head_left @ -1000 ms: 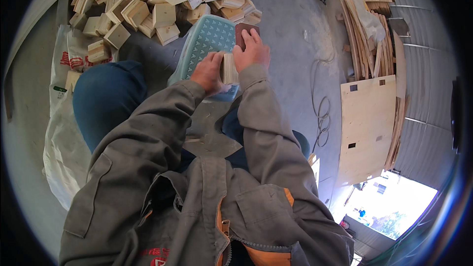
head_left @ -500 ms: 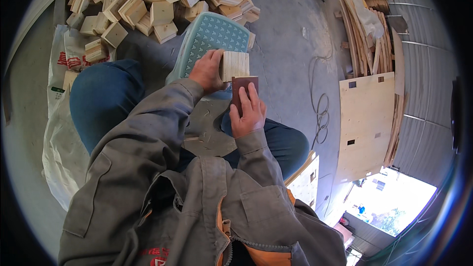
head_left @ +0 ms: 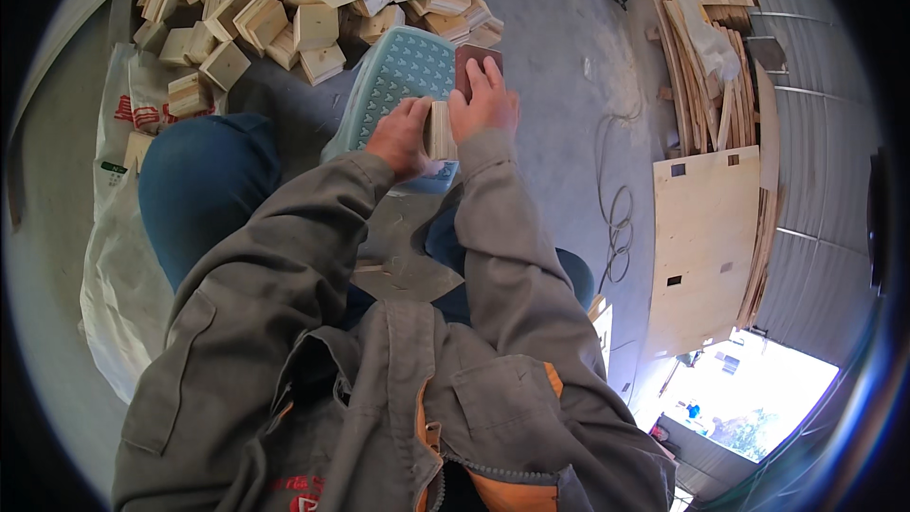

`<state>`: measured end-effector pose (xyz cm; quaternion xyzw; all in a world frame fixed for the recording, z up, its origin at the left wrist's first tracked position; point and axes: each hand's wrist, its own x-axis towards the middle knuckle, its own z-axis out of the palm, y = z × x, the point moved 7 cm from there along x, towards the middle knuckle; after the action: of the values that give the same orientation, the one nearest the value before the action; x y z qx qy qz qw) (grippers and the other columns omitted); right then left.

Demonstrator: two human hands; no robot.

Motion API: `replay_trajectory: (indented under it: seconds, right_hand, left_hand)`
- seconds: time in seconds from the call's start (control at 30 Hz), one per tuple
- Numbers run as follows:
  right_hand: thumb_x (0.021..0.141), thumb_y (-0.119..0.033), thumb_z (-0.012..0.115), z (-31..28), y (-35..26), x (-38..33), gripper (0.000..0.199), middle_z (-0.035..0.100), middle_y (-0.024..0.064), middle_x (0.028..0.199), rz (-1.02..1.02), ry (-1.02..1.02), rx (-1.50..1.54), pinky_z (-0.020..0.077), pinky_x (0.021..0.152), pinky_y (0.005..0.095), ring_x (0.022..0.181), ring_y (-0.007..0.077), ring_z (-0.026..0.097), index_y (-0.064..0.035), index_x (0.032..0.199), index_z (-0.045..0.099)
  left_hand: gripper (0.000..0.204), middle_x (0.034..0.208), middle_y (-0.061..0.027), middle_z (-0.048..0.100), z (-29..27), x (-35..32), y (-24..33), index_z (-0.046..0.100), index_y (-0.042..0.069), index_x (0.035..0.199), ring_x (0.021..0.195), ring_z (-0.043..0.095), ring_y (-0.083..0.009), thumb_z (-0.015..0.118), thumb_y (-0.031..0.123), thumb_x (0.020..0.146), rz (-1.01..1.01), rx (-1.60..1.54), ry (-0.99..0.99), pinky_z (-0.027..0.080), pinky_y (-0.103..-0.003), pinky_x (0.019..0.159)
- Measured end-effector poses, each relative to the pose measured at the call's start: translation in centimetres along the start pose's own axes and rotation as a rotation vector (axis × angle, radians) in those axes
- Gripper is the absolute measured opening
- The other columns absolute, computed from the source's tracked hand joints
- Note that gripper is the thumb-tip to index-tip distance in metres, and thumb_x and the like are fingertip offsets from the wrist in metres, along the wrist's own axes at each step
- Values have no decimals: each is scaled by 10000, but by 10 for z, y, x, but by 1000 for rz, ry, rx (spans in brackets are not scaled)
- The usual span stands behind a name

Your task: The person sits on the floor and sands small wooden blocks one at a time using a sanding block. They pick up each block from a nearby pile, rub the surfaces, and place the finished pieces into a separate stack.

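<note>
Brown block [head_left: 463, 70], clasped under the right hand's [head_left: 483, 106] fingers, has moved outward, uncovering the wood block's [head_left: 442, 133] near end; the left hand [head_left: 403, 140] clamps that over the blue stool [head_left: 408, 59].

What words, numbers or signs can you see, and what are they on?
I don't copy out printing, but here's where it is:
White sack: big red characters.
Same sack: a small green label, print too small to read.
Grey jacket: red lettering, cut off by the lower edge.
</note>
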<state>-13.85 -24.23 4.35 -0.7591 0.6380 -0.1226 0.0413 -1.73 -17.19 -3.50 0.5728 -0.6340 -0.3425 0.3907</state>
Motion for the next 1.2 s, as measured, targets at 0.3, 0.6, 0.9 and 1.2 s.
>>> replay_trajectory:
  seconds: [0.3, 0.6, 0.9, 1.2]
  right_hand:
    - [870, -204, 774, -32, 6, -158, 623, 501, 137, 1635, -189, 59, 76, 467, 1084, 544, 1226, 434, 565, -131, 1476, 646]
    - [894, -183, 748, -32, -2, -112, 610, 508, 165, 1630, -163, 25, 45, 438, 1151, 494, 1324, 401, 575, -100, 1487, 633]
    - [919, -287, 688, -6, 3, 10, 602, 495, 27, 1657, 83, -67, -43, 427, 1154, 538, 1300, 404, 562, -263, 1517, 618]
    - [891, -248, 752, -29, 12, -136, 589, 499, 96, 1643, -126, 58, 28, 459, 1100, 545, 1237, 426, 556, -170, 1468, 663]
  left_hand:
    - [918, 1383, -201, 589, -2, -2, -3, 497, 86, 1458, 1254, 621, -448, 943, 244, 671, 28, -10, 38, 533, -524, 1062]
    - [910, 1375, -204, 597, -1, -2, -6, 506, 89, 1448, 1233, 629, -460, 954, 247, 673, 26, -14, 56, 547, -521, 1035]
    - [985, 1388, -202, 581, 0, 2, 2, 476, 101, 1465, 1262, 613, -447, 984, 274, 639, 0, -6, -13, 533, -518, 1055]
    - [965, 1375, -200, 588, -2, 0, -2, 496, 103, 1458, 1243, 627, -451, 962, 226, 623, 2, -6, 21, 545, -519, 1054]
